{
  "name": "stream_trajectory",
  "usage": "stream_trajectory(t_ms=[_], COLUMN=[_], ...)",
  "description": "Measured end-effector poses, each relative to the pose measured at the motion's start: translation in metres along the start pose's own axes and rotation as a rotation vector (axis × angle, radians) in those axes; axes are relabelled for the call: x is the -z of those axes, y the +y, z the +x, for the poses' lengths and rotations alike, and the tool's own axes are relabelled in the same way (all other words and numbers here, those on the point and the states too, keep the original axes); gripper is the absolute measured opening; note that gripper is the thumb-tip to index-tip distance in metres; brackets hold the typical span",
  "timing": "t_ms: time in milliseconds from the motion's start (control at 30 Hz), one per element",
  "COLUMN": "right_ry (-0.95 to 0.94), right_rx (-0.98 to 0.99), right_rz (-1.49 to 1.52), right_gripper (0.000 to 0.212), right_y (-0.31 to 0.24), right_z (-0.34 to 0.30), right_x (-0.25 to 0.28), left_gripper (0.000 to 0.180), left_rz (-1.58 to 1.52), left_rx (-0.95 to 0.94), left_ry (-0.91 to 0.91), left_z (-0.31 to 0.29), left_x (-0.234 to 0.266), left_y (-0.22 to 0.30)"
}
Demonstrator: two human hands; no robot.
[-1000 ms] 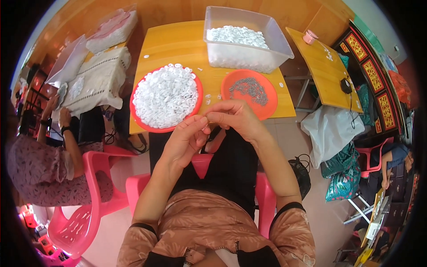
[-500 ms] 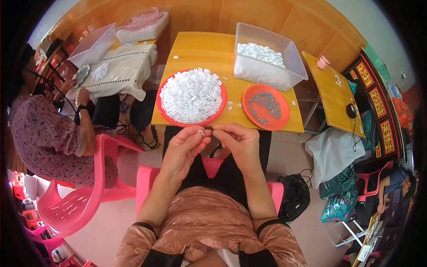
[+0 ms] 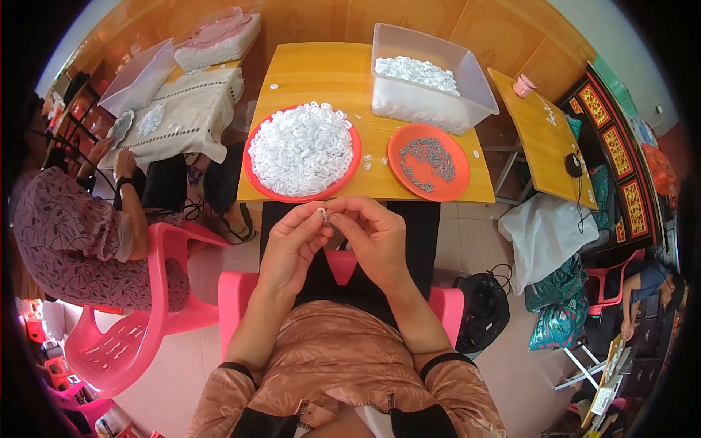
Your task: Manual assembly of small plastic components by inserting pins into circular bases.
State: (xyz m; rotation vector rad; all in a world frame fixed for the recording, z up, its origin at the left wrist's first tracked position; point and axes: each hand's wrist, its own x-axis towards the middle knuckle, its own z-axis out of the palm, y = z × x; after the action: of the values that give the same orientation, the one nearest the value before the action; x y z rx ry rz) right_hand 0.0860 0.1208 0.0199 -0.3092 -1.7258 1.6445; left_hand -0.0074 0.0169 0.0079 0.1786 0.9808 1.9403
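Note:
My left hand [image 3: 293, 237] pinches a small white plastic piece [image 3: 323, 214] between thumb and fingertips, just past the table's near edge. Against that piece, my right hand [image 3: 376, 237] has its thumb and forefinger pressed together; what they hold is too small to make out. Beyond my left hand stands a red round tray [image 3: 355, 159] heaped with white oval plastic pieces [image 3: 301, 152]. An orange plate [image 3: 456, 184] with a scatter of small grey metal parts [image 3: 431, 157] lies beyond my right hand.
On the yellow table [image 3: 321, 69], a clear plastic bin [image 3: 431, 113] of white pieces stands at the back right. Another person [image 3: 87, 226] works at a cloth-covered table [image 3: 182, 109] on the left. A black bag [image 3: 482, 314] rests on the floor to my right.
My right hand has moved left, and its fingertips now meet the white piece in my left hand. The view has shifted slightly.

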Motion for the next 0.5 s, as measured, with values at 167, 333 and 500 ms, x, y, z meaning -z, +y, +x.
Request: stream_trajectory(t_ms=[167, 333, 500], right_ry=[0.019, -0.002, 0.008], right_rx=[-0.153, -0.082, -0.092], right_rz=[0.159, 0.145, 0.135], right_gripper=[0.017, 0.018, 0.017], right_y=[-0.0041, 0.0041, 0.0032], right_z=[0.0002, 0.0006, 0.0009], right_x=[0.0034, 0.0031, 0.0022], left_gripper=[0.018, 0.018, 0.019], left_rz=[-0.005, 0.007, 0.036], left_rx=[-0.004, -0.025, -0.044], left_ry=[-0.017, 0.004, -0.001], left_z=[-0.0023, -0.0015, -0.0017], left_x=[0.0005, -0.0008, -0.0018], left_y=[0.0014, 0.0019, 0.001])
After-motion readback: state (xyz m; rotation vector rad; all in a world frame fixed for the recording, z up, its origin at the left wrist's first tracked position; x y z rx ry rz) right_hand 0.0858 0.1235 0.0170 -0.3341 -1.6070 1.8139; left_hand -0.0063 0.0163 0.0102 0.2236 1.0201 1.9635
